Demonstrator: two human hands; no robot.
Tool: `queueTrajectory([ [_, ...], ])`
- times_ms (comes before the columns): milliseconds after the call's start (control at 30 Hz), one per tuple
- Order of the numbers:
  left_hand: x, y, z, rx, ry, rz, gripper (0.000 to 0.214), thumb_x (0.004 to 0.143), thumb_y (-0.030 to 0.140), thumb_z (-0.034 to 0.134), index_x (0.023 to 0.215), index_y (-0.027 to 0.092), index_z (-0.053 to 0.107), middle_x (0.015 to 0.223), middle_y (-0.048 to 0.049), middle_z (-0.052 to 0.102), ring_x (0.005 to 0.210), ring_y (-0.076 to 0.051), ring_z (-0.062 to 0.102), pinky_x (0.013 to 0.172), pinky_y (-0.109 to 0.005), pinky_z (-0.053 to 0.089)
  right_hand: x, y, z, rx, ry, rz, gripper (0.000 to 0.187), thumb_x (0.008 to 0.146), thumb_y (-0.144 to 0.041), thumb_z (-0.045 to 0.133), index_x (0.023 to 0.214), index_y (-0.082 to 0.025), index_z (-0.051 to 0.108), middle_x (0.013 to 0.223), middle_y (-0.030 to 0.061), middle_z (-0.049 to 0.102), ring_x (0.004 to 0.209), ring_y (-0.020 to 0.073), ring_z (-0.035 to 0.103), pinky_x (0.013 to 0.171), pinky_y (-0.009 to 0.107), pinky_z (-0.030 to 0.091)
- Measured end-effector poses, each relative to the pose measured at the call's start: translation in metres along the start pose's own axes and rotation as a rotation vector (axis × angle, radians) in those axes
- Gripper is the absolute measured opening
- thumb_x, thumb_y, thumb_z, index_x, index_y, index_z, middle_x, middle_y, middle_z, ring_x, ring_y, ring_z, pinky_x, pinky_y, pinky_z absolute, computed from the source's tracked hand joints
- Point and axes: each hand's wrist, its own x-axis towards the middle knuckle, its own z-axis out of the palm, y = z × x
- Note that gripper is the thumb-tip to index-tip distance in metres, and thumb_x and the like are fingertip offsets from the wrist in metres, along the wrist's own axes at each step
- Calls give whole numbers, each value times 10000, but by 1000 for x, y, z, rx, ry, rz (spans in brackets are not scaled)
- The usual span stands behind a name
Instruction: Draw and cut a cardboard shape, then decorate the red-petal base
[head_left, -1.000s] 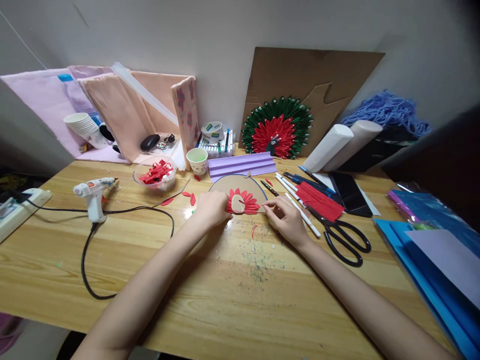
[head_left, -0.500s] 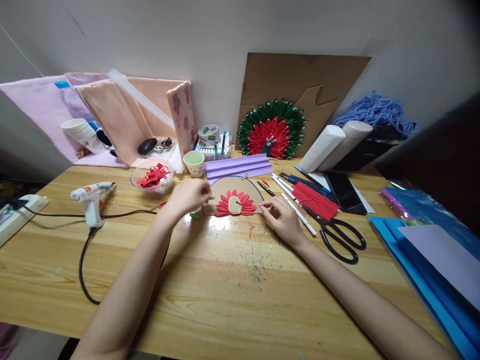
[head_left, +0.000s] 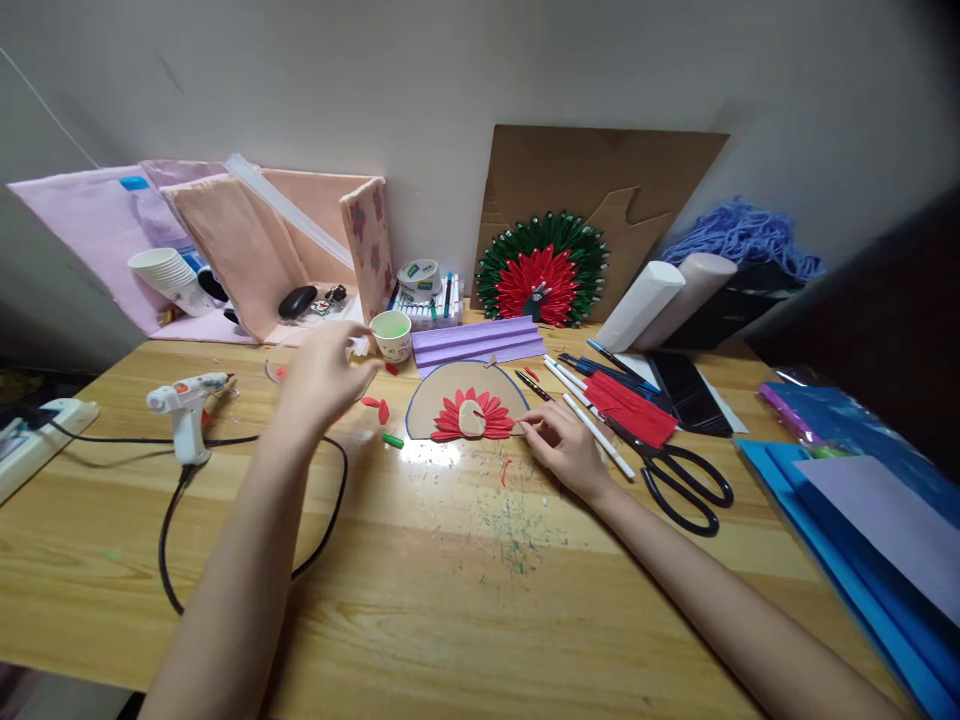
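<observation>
A semicircular piece of cardboard (head_left: 439, 392) lies on the table with a blue line along its curved edge. Red pointed petals (head_left: 495, 412) fan out on it around a small beige oval (head_left: 471, 418). My right hand (head_left: 561, 445) pinches the cardboard's lower right corner between thumb and fingers. Over the round clear bowl (head_left: 268, 370), my left hand (head_left: 319, 375) is raised with thumb and fingers apart, nothing visible between them. It hides most of the bowl and its red pieces. A few loose red petals (head_left: 383, 411) and a small green stick (head_left: 392, 440) lie between that hand and the cardboard.
A glue gun (head_left: 187, 415) stands at left, its black cable looping under my left forearm. Scissors (head_left: 686, 485), white pens (head_left: 600, 437) and red crepe paper (head_left: 630, 408) lie at right. Behind are a paper cup (head_left: 391, 337), purple paper (head_left: 480, 342) and a green-and-red peacock (head_left: 544, 270).
My left hand has moved left from the cardboard's left side to above the bowl, and its fingers have spread. My right hand stays at the cardboard's right corner.
</observation>
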Motion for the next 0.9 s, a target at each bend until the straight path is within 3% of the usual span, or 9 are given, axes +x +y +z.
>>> queueTrajectory([
  [100, -3, 20, 41, -186, -279, 315, 434, 710, 318, 685, 1107, 177, 578, 1158, -85, 605, 1091, -238, 540, 941, -359, 421, 0, -2, 0, -3, -25, -45, 64, 875, -204, 531, 865, -205, 595, 831, 50, 626, 801, 198, 559, 733, 339, 433],
  [167, -7, 31, 67, -243, -435, 443, 498, 677, 318, 722, 1127, 176, 565, 1184, -96, 587, 1097, -240, 536, 935, -357, 426, 0, -3, 0, -2, -35, -58, 67, 878, -197, 526, 868, -206, 591, 847, 53, 632, 819, 200, 564, 747, 341, 434],
  [300, -15, 41, 96, -277, -482, 517, 541, 636, 321, 755, 1120, 176, 559, 1155, -105, 584, 1093, -272, 526, 921, -388, 422, 0, -4, -1, -12, -37, -48, 69, 879, -197, 525, 868, -204, 592, 827, 45, 627, 797, 194, 564, 730, 330, 434],
  [467, -16, 38, 102, -291, -483, 510, 432, 686, 283, 705, 1083, 176, 571, 1088, -102, 596, 1035, -260, 549, 884, -380, 433, 1, -2, -1, -12, -43, -52, 76, 882, -203, 519, 870, -198, 594, 849, 52, 633, 828, 199, 568, 748, 330, 436],
  [900, -18, 40, 102, -319, -491, 495, 497, 667, 299, 739, 1111, 158, 564, 1122, -111, 575, 1052, -259, 539, 899, -379, 435, 1, -3, 0, -17, -36, -63, 65, 878, -203, 530, 873, -196, 594, 828, 53, 630, 800, 200, 553, 724, 335, 430],
])
